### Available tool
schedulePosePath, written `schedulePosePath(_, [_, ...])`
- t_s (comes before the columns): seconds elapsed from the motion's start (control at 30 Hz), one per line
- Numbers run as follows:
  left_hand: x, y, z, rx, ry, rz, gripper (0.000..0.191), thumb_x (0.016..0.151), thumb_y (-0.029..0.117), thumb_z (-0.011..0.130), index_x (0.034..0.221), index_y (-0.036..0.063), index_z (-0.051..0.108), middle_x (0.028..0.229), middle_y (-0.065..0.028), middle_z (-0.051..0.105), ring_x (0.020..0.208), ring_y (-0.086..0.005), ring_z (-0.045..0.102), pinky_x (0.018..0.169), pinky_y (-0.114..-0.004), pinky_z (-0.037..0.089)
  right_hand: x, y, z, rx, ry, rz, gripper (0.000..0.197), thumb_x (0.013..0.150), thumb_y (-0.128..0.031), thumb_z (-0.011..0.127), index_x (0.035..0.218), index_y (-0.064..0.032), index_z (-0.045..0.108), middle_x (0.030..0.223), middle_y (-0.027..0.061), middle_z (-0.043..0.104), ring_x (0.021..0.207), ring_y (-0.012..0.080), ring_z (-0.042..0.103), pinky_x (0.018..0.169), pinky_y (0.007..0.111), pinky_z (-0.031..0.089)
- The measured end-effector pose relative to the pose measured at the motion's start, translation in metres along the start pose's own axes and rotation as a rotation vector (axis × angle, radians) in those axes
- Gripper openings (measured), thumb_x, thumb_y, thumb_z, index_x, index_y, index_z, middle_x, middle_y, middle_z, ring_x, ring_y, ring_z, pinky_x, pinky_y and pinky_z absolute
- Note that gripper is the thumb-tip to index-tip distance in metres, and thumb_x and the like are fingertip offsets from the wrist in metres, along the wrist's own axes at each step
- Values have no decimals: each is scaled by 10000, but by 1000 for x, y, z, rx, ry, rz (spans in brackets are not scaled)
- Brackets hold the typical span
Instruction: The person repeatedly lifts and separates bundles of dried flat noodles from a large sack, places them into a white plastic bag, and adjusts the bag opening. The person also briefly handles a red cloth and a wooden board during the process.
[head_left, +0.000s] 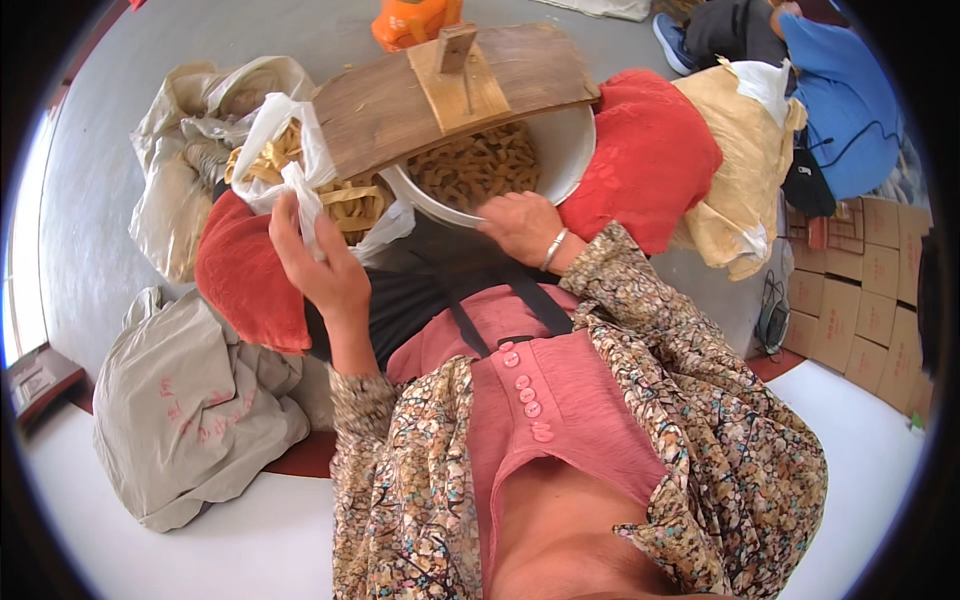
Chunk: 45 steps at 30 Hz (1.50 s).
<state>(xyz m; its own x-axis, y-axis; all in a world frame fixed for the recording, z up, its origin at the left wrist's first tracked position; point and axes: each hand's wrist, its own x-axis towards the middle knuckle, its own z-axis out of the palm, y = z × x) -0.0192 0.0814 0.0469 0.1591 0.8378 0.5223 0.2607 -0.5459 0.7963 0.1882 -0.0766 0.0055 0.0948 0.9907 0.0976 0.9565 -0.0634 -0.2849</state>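
My left hand (319, 259) grips a loop of a white plastic bag (319, 154), which holds tan, strip-like pieces (356, 210). My right hand (525, 229), with a silver bangle at the wrist, rests at the near rim of a white bucket (577, 161); whether its fingers grip the rim is unclear. Short brown pieces (480, 169) lie inside the bucket. Across the bucket's far side lies a wooden board (367, 112) with a lighter crosspiece (457, 90), a small upright block (456, 47) and a thin metal rod. Red cloths (645, 157) cover both my knees.
Cloudy plastic sacks (172, 172) stand at the left, with a grey sack (195, 412) nearer. A tan sack (739, 157) lies to the right, near a person in blue (847, 112). Stacked cartons (862, 300) stand at the right. An orange bag (412, 22) sits beyond the board.
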Motion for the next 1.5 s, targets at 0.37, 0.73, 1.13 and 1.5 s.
schedulePosePath(0.37, [52,-84,74,-223,-216,-422,344,902,74,495,1223,-51,492,1079,-161,593,983,-226,559,880,-327,423,24,-28,11,55,-54,45,249,877,-310,542,770,-95,607,763,102,646,780,279,633,667,396,509])
schedulePosePath(0.73, [30,-66,110,33,-157,-213,359,860,43,512,1201,-62,468,1113,-264,523,1048,-418,479,932,-451,374,24,-28,15,63,15,-52,181,837,-244,593,749,-85,595,696,94,605,703,281,604,600,396,491])
schedulePosePath(1.13, [70,-93,33,374,44,39,275,872,166,557,1072,-24,562,1007,-199,581,924,-376,554,798,-450,446,28,-42,0,290,147,20,236,823,-244,644,998,-86,636,866,95,640,809,275,617,668,362,496])
schedulePosePath(1.5, [-47,-116,58,767,-665,221,174,760,195,559,813,85,682,893,-94,598,919,-264,554,819,-431,395,31,-41,-3,312,8,70,261,843,-253,624,1016,-59,616,877,92,646,791,286,603,680,375,478])
